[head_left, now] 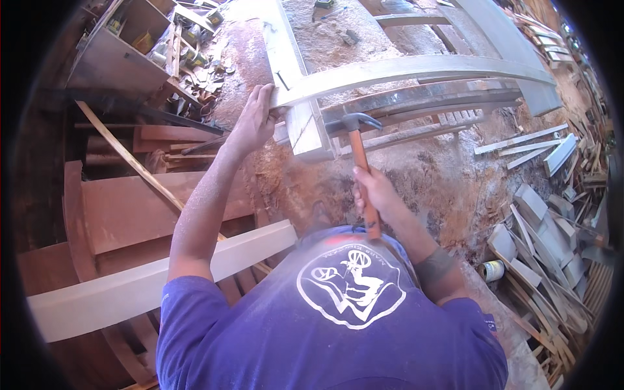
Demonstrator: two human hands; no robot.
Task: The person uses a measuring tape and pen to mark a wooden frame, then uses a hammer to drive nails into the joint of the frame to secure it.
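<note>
My right hand (378,193) is wrapped around the orange handle of a claw hammer (362,159). The hammer's dark metal head is up, a little to the right of a wooden joint. At that joint my left hand (255,120) grips the left end of a long pale board (416,67), fingertips on its top. This board lies crosswise over another pale plank (285,45) that runs away from me. A thin dark piece, looking like a nail (282,80), stands out near the crossing. The underside of the left fingers' grip is hidden.
Further right, a wide plank (513,49) meets the crosswise board. Dark beams (429,97) lie beneath. Offcuts (546,227) and a can (492,270) are heaped at right. On the left are a white board (162,279), reddish furniture panels (162,211) and a wooden box (123,52).
</note>
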